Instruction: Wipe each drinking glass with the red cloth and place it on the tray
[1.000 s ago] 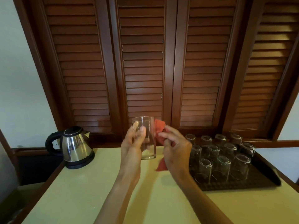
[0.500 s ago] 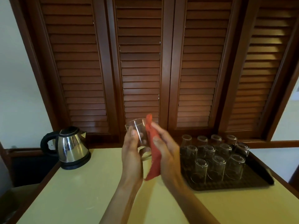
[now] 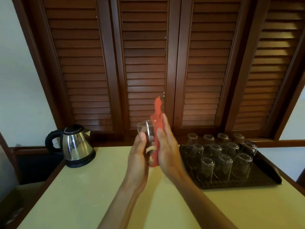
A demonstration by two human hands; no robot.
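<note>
Here left grip point(image 3: 138, 156) clasps one glass point(image 3: 146, 134); flat right grip point(image 3: 166, 149) presses one cloth point(image 3: 157, 123).

I count twelve glasses point(image 3: 223, 165) standing upside down on the one dark tray point(image 3: 270, 176) to my right: four in the back row, five in the middle row, three in the front row. One more glass point(image 3: 146, 132) is up in my hands, which makes thirteen glasses in all. There is one red cloth point(image 3: 157, 128), pressed against that glass. One steel kettle point(image 3: 75, 144) sits on the worktop point(image 3: 85, 192) to my left. Two hands of mine are in view, the left hand point(image 3: 137, 160) and the right hand point(image 3: 166, 152).
</note>
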